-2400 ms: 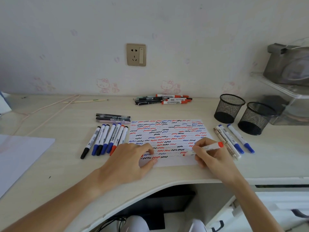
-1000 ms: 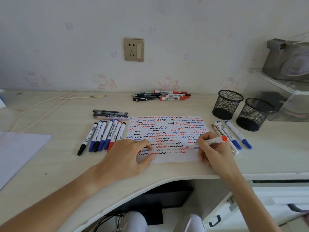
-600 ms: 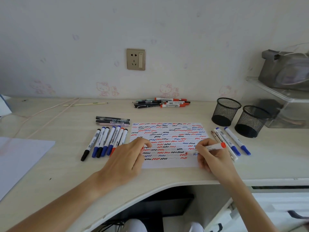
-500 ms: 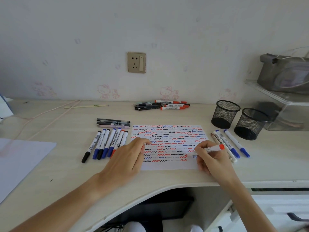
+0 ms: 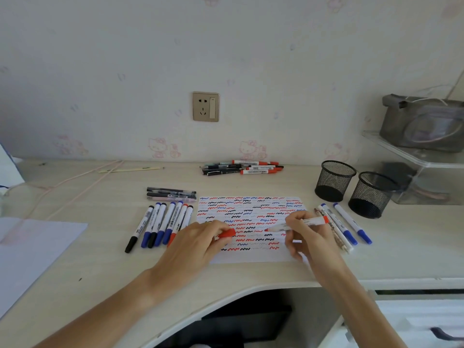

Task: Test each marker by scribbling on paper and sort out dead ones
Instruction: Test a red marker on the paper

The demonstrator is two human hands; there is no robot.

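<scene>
A sheet of paper (image 5: 251,212) covered in red, blue and black squiggles lies mid-desk. My right hand (image 5: 310,238) holds an uncapped red marker (image 5: 298,224) just above the paper, its tip pointing left. My left hand (image 5: 198,243) holds the red cap (image 5: 226,233) over the sheet's left part, a short gap from the tip. A row of several capped markers (image 5: 162,224) lies left of the paper. Three more markers (image 5: 342,226) lie to its right. Another pile of pens and red markers (image 5: 242,167) sits by the wall.
Two black mesh pen cups (image 5: 335,180) (image 5: 371,194) stand at the right. A clear shelf with a grey pouch (image 5: 424,126) is behind them. Dark pens (image 5: 171,193) lie above the marker row. White paper (image 5: 30,252) lies at the far left, a pink cable (image 5: 75,182) behind.
The right hand lifted the red marker's tip off the paper after drawing a red squiggle. The left hand left the sheet and now shows the red cap near the tip.
</scene>
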